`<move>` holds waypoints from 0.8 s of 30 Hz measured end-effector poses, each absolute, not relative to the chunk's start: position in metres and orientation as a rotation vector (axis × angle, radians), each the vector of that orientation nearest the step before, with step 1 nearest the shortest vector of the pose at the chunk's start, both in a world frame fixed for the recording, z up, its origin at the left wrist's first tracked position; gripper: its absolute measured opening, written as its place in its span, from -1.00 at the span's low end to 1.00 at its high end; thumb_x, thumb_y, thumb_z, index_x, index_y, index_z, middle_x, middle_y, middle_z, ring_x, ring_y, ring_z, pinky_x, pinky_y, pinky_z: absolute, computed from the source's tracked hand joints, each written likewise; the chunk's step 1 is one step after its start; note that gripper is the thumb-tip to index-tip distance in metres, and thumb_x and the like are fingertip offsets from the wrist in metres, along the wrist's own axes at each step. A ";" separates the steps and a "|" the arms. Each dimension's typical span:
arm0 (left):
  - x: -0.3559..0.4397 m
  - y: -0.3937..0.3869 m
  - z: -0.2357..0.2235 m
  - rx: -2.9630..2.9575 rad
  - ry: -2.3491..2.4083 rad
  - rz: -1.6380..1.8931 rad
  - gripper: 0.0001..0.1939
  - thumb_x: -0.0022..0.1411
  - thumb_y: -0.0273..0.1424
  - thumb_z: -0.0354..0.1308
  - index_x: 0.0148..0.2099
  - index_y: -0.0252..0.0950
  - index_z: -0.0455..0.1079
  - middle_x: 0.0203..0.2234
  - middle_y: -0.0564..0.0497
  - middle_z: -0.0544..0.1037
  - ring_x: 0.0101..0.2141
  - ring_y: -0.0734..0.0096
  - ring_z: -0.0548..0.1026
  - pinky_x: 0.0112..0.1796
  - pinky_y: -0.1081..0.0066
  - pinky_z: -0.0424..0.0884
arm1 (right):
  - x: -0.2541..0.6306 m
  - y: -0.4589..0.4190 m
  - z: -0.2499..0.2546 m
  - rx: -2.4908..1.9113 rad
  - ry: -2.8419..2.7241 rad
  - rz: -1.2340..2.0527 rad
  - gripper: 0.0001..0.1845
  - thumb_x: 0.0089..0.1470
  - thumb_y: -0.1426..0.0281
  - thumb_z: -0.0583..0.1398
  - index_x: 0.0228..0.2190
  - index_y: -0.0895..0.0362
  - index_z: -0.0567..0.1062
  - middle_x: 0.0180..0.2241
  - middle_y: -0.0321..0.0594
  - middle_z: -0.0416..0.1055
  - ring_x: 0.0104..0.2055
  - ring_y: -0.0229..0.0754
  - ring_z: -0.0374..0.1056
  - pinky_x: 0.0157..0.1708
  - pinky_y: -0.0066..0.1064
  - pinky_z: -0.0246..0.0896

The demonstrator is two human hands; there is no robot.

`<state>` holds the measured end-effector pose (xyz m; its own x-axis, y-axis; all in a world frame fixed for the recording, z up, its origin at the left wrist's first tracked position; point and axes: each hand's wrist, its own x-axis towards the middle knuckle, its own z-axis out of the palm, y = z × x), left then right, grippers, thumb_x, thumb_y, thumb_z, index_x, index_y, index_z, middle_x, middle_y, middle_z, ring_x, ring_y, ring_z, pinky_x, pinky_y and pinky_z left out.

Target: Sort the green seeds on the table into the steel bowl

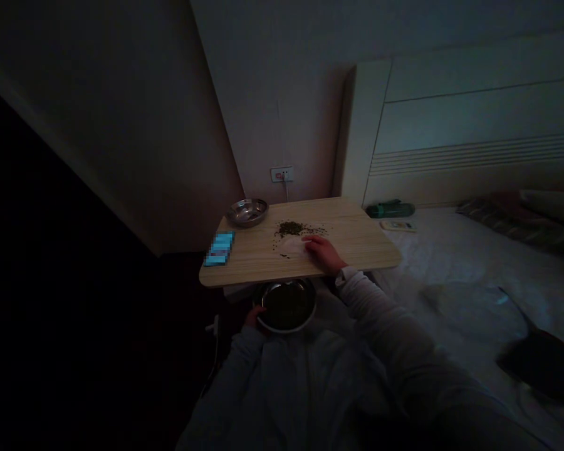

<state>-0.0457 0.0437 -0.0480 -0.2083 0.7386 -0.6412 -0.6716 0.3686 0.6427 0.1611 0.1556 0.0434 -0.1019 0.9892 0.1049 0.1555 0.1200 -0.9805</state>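
My left hand [254, 317] grips the left rim of a metal bowl [282, 329] in front of my lap, just below the table's near edge. A dark, greenish mass fills the bowl's bottom, too dim to make out. Over the small wooden table [249, 266], my right hand [325, 252] is closed on the right end of a pale, thin, flat piece [291, 245], whose material I cannot tell. Right behind that piece lies a pile of small dark green grains [291, 228], like mung beans. Loose grains are scattered around it.
Another metal bowl [247, 213] stands at the table's back left corner, with a blurred-out phone-like screen [220, 248] before it. On the bed to the right are a green bottle [390, 209], a pale remote-like object [398, 225] and a dark flat thing [543, 363]. A wall socket [282, 174] is behind.
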 end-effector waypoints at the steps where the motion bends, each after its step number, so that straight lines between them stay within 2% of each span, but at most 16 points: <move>1: -0.047 0.044 -0.050 0.068 1.241 1.283 -0.71 -0.19 -0.69 0.06 -0.77 -0.25 0.25 -0.86 0.16 0.34 -0.72 0.42 0.37 -0.42 0.34 0.40 | 0.166 0.157 0.043 -1.221 -1.398 1.084 -0.64 -0.10 0.35 0.07 -0.24 0.17 0.48 -0.48 -0.28 0.43 -0.43 -0.27 0.30 -0.35 -0.44 0.19; 11: -0.044 0.043 -0.051 0.007 1.209 1.198 -0.83 -0.18 -0.62 0.05 -0.55 -0.31 0.42 -0.75 0.03 0.48 -0.55 0.26 0.51 -0.33 0.26 0.44 | 0.169 0.150 0.047 -1.345 -1.628 0.838 -0.68 -0.07 0.45 0.07 -0.25 0.17 0.50 -0.50 -0.28 0.44 -0.41 -0.27 0.31 -0.26 -0.39 0.20; 17: -0.044 0.042 -0.048 0.032 1.240 1.207 -0.82 -0.16 -0.64 0.06 -0.56 -0.31 0.42 -0.75 0.03 0.48 -0.58 0.31 0.50 -0.35 0.32 0.44 | 0.168 0.149 0.048 -1.417 -1.719 0.761 -0.68 -0.04 0.45 0.06 -0.23 0.17 0.51 -0.45 -0.25 0.46 -0.39 -0.25 0.31 -0.27 -0.39 0.19; 24: -0.041 0.043 -0.044 -0.014 1.243 1.206 -0.79 -0.16 -0.64 0.03 -0.54 -0.29 0.43 -0.78 0.07 0.44 -0.57 0.30 0.51 -0.36 0.30 0.44 | 0.167 0.145 0.053 -1.436 -1.823 0.725 -0.68 -0.03 0.48 0.06 -0.24 0.17 0.51 -0.40 -0.24 0.47 -0.34 -0.25 0.32 -0.25 -0.43 0.17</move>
<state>-0.0412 0.0432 -0.0442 -0.1602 0.6806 -0.7149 -0.6936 0.4377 0.5721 0.1671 0.1446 0.0527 -0.1446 0.9731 0.1795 0.5840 0.2303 -0.7784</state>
